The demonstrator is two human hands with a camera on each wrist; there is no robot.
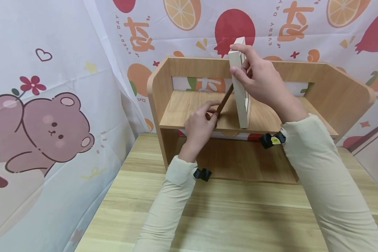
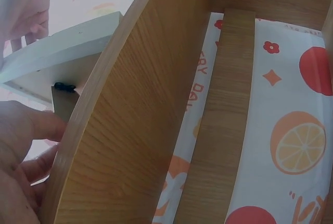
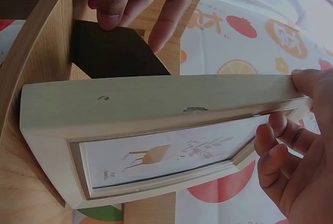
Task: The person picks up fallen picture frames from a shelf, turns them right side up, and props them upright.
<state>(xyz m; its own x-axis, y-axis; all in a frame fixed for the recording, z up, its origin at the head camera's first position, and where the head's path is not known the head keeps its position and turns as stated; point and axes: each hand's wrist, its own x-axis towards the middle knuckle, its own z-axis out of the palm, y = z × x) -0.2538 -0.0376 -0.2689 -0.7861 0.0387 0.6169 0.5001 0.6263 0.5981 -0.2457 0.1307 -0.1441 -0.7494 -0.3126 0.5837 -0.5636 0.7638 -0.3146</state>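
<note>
A cream picture frame (image 1: 240, 94) stands on edge on the upper board of a wooden desk shelf (image 1: 189, 105). My right hand (image 1: 266, 78) grips its upper part, thumb on the near edge. In the right wrist view the picture (image 3: 166, 156) shows an animal drawing, and the frame's edge bears small marks. A dark brown stand leg (image 1: 225, 99) slants out from the frame's back on the left. My left hand (image 1: 200, 122) pinches this leg low down, near the board. In the left wrist view the shelf board partly hides the left hand and the leg.
The shelf's left side panel (image 1: 159, 84) and right side panel (image 1: 340, 87) flank the hands. Beneath is a lower compartment (image 1: 245, 161). The shelf stands on a light wooden table (image 1: 226, 217). Behind hangs a fruit-print cloth (image 1: 189, 38); a bear-print cloth (image 1: 60, 133) hangs left.
</note>
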